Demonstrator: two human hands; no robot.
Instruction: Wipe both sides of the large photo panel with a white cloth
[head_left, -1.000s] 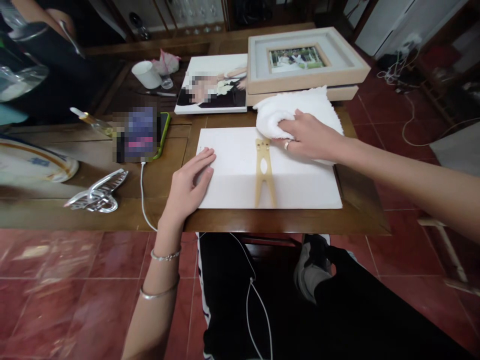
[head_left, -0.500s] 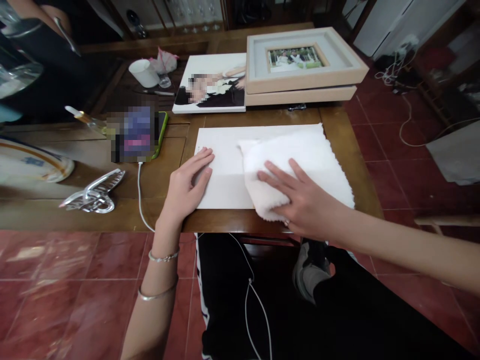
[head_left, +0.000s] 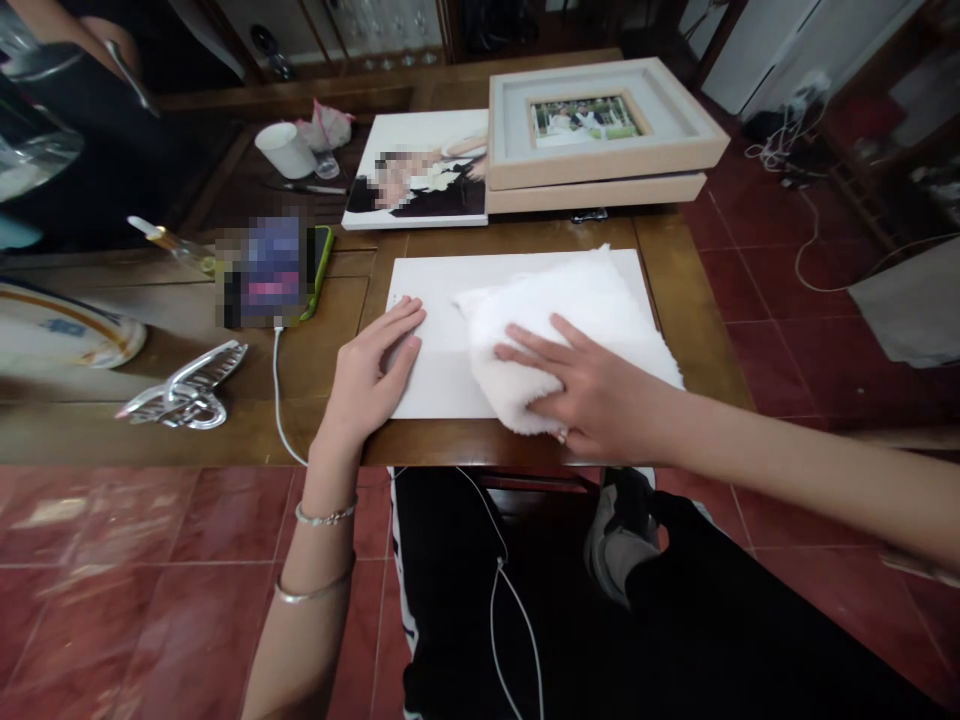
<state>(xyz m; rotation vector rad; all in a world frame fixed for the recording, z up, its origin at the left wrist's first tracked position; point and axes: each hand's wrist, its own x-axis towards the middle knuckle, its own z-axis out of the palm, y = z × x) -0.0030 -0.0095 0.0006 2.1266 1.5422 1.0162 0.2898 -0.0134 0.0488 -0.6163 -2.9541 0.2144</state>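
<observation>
A white rectangular board [head_left: 435,350] lies flat on the wooden table, in front of me. My left hand [head_left: 379,365] rests on its left edge with the fingers stretched out, steadying nothing else in its grasp. On the board's right half is a fluffy white cloth [head_left: 517,310], bunched at its near left corner. My right hand [head_left: 585,385] presses down on this cloth and holds it, fingers somewhat spread over the pile and the lower fingers partly sunk in its fold. The cloth covers much of the board's right side and hangs over its right edge.
Behind the board lie a photo panel [head_left: 431,190] and stacked wooden picture frames [head_left: 592,180]. To the left are a phone [head_left: 270,270] with a white cable, a silver hair claw [head_left: 184,390], a dropper [head_left: 169,240] and a white cup [head_left: 285,150]. Another person's arm shows at the upper left.
My right hand has slid the cloth a little to the left across the board, baring the board's upper right corner. My left hand stays in place.
</observation>
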